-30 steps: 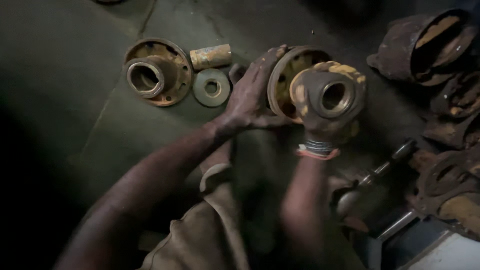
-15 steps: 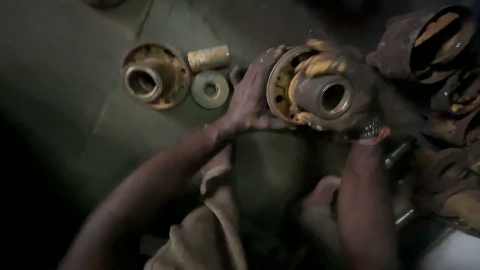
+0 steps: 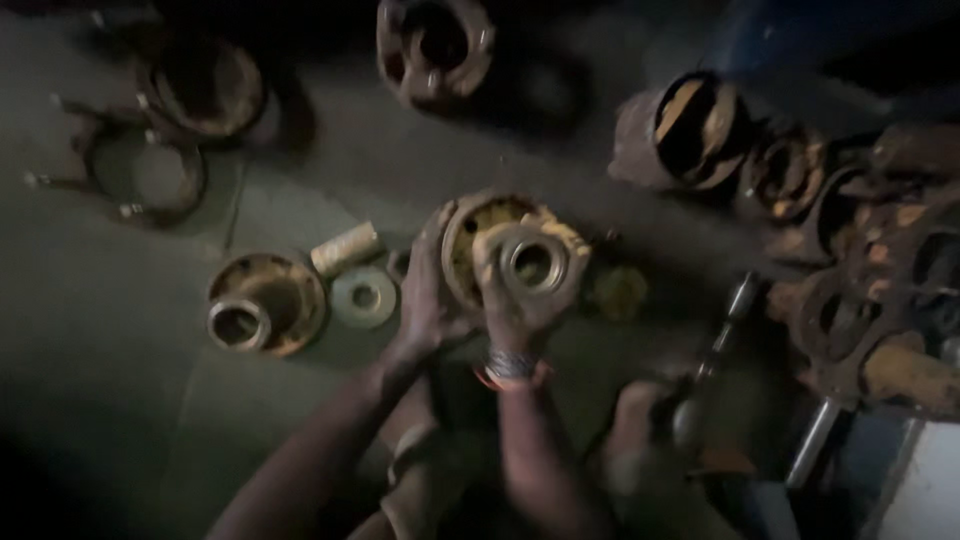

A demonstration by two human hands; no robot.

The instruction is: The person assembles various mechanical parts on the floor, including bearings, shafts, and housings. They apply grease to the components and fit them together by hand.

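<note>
Compared with half a second ago, both hands and the part they hold sit lower and more central in the view, and more of the floor above them shows; the grip looks unchanged. I see my right hand (image 3: 515,305) with fingers wrapped from below around a round yellow-stained hub (image 3: 537,262) with a bright bore, holding it tilted toward the camera. My left hand (image 3: 425,300) is pressed flat, fingers curved, against the outer rim of the larger flanged housing (image 3: 478,222) directly behind that hub; the two parts touch or overlap, and I cannot tell whether they are seated. Both are held just above the dark floor (image 3: 120,400). To the left lie a second flanged hub (image 3: 263,303), a flat ring washer (image 3: 363,296) just beside it, and a short pale sleeve (image 3: 345,248) near both. Rusty casings (image 3: 690,130) are piled at right, well apart from the hands, and a metal shaft (image 3: 722,325) lies below them
</note>
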